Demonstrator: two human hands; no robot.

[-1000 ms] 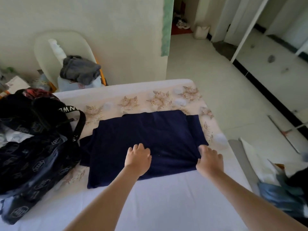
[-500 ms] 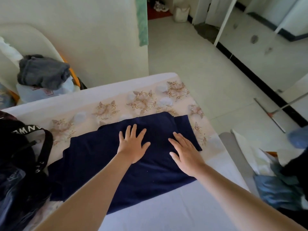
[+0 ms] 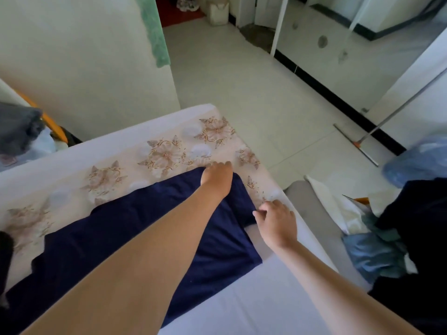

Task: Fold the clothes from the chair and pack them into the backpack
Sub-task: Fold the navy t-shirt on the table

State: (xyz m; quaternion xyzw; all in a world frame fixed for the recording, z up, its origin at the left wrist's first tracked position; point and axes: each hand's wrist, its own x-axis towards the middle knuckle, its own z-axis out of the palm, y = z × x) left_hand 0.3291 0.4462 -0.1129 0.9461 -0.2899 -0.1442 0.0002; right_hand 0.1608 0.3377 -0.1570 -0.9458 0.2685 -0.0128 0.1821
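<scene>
A dark navy garment [image 3: 113, 233] lies partly folded across the bed [image 3: 254, 308]. My left hand [image 3: 216, 177] reaches over it to its far right corner, fingers curled down on the cloth edge. My right hand [image 3: 275, 221] is at the garment's right edge, fingers bent against the cloth; whether it grips the fabric is unclear. A sliver of the black backpack [image 3: 4, 252] shows at the left edge. A grey garment [image 3: 17, 126] lies on the chair [image 3: 52, 122] at the far left.
A floral cloth [image 3: 167, 151] covers the bed's far part. Blue and dark clothes [image 3: 387, 250] are piled to the right of the bed. A long-handled squeegee [image 3: 355, 143] lies on the tiled floor. A wall corner with a green towel [image 3: 152, 30] stands behind the bed.
Both hands moved from flat on the middle of the navy garment to its right end, the left to the far corner. The view swung right, so the backpack is nearly out of frame.
</scene>
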